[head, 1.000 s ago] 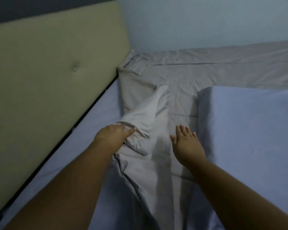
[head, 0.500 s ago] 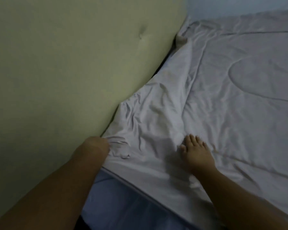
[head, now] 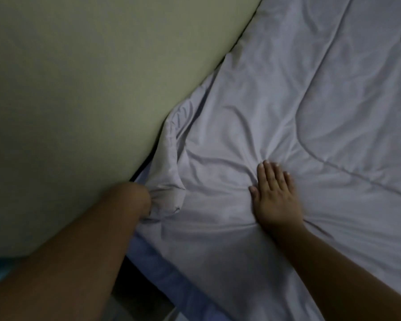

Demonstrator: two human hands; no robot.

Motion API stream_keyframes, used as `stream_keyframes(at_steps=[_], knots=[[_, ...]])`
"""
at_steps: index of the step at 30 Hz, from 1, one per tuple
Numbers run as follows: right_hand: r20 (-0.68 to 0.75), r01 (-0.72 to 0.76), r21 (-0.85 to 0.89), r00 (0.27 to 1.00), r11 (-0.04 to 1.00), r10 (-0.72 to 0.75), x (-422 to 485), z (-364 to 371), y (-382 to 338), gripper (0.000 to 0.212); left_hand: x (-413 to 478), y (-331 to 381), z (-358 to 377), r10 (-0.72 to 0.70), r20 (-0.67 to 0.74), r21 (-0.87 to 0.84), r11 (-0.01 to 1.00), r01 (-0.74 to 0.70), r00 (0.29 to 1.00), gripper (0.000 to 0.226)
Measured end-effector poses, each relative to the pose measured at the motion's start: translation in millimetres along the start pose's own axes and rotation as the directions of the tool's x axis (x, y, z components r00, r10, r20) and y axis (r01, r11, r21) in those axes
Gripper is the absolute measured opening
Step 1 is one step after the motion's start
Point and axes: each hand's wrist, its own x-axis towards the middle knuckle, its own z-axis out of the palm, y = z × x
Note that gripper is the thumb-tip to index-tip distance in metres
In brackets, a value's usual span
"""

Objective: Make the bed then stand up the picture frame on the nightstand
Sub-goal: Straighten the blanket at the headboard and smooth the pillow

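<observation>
1. Closest in: a strip of blue sheet (head: 162, 269) shows past the comforter (head: 287, 100) edge, so I'd say the cover isn't squared up on this side yet.
2. The left hand (head: 142, 198) is a fist bunched into the comforter corner, tight against the headboard (head: 90, 89) (fingers are buried in the fold, but the fabric gathers right into it, so I'd call that a grip).
3. The right hand (head: 276, 193) lies flat on the comforter, fingers straight, pressing and holding nothing.
4. Tip for this bit: tug the corner out along the headboard line and sweep the flat palm away from it. Otherwise those creases fanning off the fingertips just pile up.
5. Further up, the comforter edge ripples along the headboard, so it needs smoothing too.
6. Picture frame and nightstand aren't in view.
</observation>
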Motion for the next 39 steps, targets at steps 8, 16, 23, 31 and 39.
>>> stream_keyframes(at_steps=[8, 16, 23, 31, 39], knots=[[-0.093, -0.019, -0.043, 0.996, 0.999, 0.015, 2.2, 3.2, -0.9, 0.059, -18.9, 63.9, -91.1, 0.214, -0.753, -0.333, 0.692, -0.641, 0.622, 0.056], [-0.125, -0.011, -0.060, 0.992, 0.998, 0.004, 2.1, 5.9, 0.5, 0.059, 36.3, -6.2, 24.6, 0.013, -0.617, -0.232, 0.952, -0.198, 0.787, 0.059], [-0.141, -0.005, -0.056, 0.990, 0.998, -0.003, 2.9, 8.2, 2.2, 0.059, 37.3, 21.4, 8.8, -0.118, -0.571, -0.585, 0.753, -0.302, 0.812, 0.057], [-0.171, 0.000, -0.038, 0.985, 0.999, -0.007, 2.7, 11.5, 4.0, 0.058, 62.5, 48.4, 35.4, -0.144, -0.507, -0.713, 0.625, -0.319, 0.850, 0.068], [-0.119, -0.009, -0.029, 0.993, 1.000, 0.006, 3.2, 9.0, 4.6, 0.059, 66.5, 65.3, 9.8, -0.169, -0.617, -0.659, 0.644, -0.388, 0.768, 0.060]])
